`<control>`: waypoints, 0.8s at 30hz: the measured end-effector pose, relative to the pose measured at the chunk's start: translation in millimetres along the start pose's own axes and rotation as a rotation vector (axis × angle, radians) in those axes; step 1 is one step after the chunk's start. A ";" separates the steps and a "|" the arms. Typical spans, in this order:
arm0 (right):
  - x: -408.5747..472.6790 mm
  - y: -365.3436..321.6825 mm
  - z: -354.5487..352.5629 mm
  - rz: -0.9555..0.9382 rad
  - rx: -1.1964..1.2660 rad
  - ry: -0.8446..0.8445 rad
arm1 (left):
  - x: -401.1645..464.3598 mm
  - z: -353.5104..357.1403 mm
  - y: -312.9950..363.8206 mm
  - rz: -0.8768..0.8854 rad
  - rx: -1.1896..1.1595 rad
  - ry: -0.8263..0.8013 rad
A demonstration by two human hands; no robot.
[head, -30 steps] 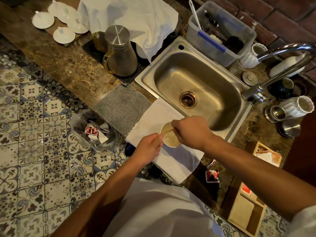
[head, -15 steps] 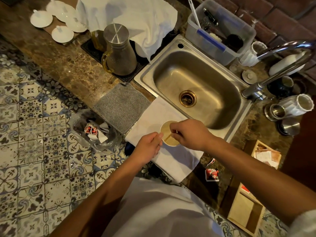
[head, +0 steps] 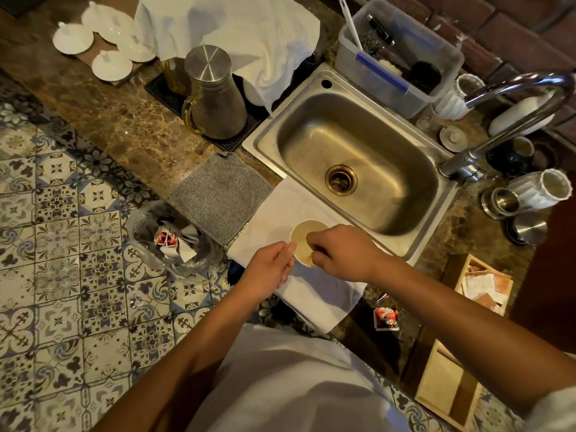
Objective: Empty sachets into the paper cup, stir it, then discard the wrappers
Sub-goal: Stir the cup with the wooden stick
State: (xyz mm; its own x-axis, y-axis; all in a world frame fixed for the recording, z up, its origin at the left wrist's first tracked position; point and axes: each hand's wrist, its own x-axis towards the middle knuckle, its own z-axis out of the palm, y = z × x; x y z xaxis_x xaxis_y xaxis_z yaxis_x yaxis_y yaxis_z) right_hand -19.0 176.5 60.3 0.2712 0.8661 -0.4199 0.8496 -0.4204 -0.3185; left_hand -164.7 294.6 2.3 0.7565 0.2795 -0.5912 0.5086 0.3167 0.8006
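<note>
Your left hand [head: 271, 267] sits against the near-left side of the paper cup [head: 307, 241], fingers curled round its wall, thumb up near the rim. The cup stands on a white cloth [head: 311, 294] draped over the counter edge, just in front of the steel sink [head: 352, 157]. It holds a pale brown liquid.

Your right hand [head: 341, 252] hovers over the cup's near-right rim, fingertips bunched together and pointing down into it, as if pinching something thin. What it pinches is too small to make out in this view; you cannot tell a stirrer from here.

A red-and-white wrapper [head: 386, 318] lies on the dark counter to the right of the cloth, well apart from the cup. More red-and-white wrappers [head: 166, 238] sit inside a clear plastic bag [head: 146, 241] on the floor side, left of the cloth and below a grey mat [head: 218, 194].

A metal-lidded jug [head: 215, 95] stands on a black mat behind the grey one. A wooden tray [head: 481, 283] with paper packets lies at the far right.
</note>
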 end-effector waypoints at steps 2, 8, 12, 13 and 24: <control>4.1 2.7 0.8 0.002 0.026 0.053 | -0.6 0.4 1.1 0.002 -0.006 -0.005; 5.8 11.1 -0.8 0.033 -0.122 0.210 | -0.8 -0.6 0.2 0.010 -0.008 -0.005; 1.2 10.6 -1.8 0.038 -0.151 0.144 | -1.2 -0.2 1.0 0.020 -0.001 -0.005; 0.4 9.5 -1.7 0.038 -0.126 0.106 | -1.1 0.0 1.1 0.020 -0.001 -0.006; 3.6 6.8 1.5 0.070 0.007 0.138 | 0.1 -0.9 -0.3 0.004 -0.017 -0.013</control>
State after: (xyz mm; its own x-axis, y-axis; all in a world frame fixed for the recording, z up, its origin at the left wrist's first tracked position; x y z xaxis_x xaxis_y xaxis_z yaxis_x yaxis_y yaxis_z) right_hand -13.0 176.4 55.3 0.3901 0.8632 -0.3206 0.8231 -0.4830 -0.2988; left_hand -165.2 295.3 2.0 0.7637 0.2690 -0.5869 0.4988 0.3314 0.8009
